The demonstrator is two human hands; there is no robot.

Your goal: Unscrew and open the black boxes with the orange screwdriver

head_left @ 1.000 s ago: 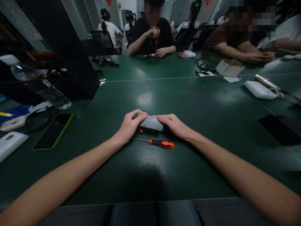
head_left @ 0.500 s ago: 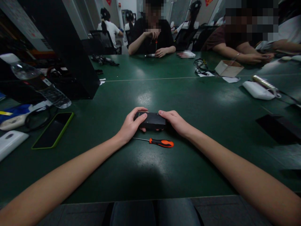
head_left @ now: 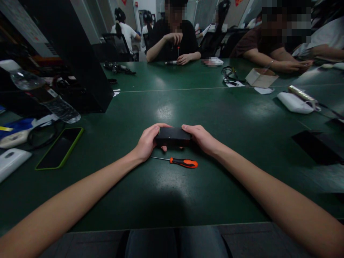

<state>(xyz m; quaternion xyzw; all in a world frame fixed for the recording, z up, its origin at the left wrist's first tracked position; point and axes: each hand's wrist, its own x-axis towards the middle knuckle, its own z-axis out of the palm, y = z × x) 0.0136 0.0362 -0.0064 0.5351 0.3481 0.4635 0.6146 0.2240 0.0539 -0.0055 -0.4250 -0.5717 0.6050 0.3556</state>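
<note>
Between my two hands is a black rectangular box (head_left: 174,136), held just above the green table (head_left: 215,200). My left hand (head_left: 147,140) grips its left end, thumb along the top edge and some fingertips showing below. At the opposite end, my right hand (head_left: 201,138) is closed on the box with its thumb on the upper corner. What the box is inside cannot be seen. An orange and black screwdriver (head_left: 184,162) lies on the table nearer to me, its thin shaft pointing left toward my left wrist.
To the left are a phone with a green edge (head_left: 60,148), a tilted plastic bottle (head_left: 45,94) and a tall black cabinet (head_left: 72,53). A white case (head_left: 294,103) and a small open box (head_left: 261,77) stand right. Across the table a person (head_left: 172,43) holds a screwdriver.
My left thumb has slid back from the box's top face to its left end, so more of the top shows. The screwdriver lies where it was.
</note>
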